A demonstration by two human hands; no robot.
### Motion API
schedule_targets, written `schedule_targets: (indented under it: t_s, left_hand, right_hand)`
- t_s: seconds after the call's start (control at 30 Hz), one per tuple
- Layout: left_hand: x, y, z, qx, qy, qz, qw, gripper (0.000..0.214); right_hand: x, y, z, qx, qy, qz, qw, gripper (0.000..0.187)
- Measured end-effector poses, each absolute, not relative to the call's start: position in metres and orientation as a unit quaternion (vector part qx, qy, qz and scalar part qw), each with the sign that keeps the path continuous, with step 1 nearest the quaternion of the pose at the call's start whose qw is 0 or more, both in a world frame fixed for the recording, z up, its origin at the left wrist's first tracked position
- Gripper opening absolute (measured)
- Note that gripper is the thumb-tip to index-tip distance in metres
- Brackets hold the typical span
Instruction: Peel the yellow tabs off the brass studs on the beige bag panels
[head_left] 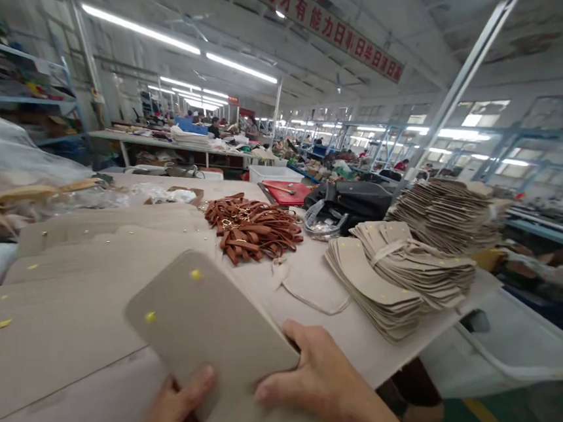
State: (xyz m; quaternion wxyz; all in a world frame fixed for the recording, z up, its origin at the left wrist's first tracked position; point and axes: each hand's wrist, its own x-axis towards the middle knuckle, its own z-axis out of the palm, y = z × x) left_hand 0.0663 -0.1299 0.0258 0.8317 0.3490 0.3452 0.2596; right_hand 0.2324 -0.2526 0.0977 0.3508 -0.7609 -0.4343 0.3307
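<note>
Panels [208,329] up in both hands, beige with yellow spots, tilted above the table [311,275]! Left hand [173,407] takes the near left side in a narrow grip, thumb on the face, fingers hidden behind. Right hand [320,375] curls round the opposite edge, thumb flat across the front, another finger along the side: a closed hold as well, though how hard either one squeezes, I cannot tell. The right edge looks layered; no way to count the pieces from here.

So where's the danger? A slack left pinch could let the layers slip and fan out of line. Too heavy a right thumb might leave a crease, and fingers rubbing a yellow spot could lift or smear it, if it is loose or wet.

Watch the surroundings! Beyond the left hand lie overlapping sheets [82,294], and a low sweep of that arm might drag them askew. Ahead of the right hand rests a loose cord [280,273], a possible snag, with brown straps [253,230] heaped farther on. Out to that hand's right, a tied bundle [415,268] sits near the table edge; a careless bump could push it over.
</note>
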Motion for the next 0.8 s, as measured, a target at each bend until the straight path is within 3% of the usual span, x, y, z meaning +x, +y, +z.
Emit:
schedule_targets:
  t_s: [0.13,0.27,0.63,0.8]
  left_hand:
    - [0.130,-0.140,0.037,0.335,0.300,0.193,0.872,0.075]
    - [0.180,-0.149,0.035,0.355,0.254,0.180,0.881,0.076]
    - [0.285,-0.162,0.064,0.359,0.173,0.189,0.897,0.074]
    - [0.284,-0.159,0.041,0.348,0.234,0.178,0.890,0.072]
  right_hand:
    - [0.278,-0.273,0.091,-0.675,-0.354,0.428,0.486,0.054]
    - [0.311,-0.290,0.083,-0.626,-0.301,0.451,0.561,0.059]
    - [0.393,-0.318,0.128,-0.680,-0.243,0.421,0.549,0.064]
    - [0.396,-0.312,0.101,-0.659,-0.239,0.446,0.556,0.064]
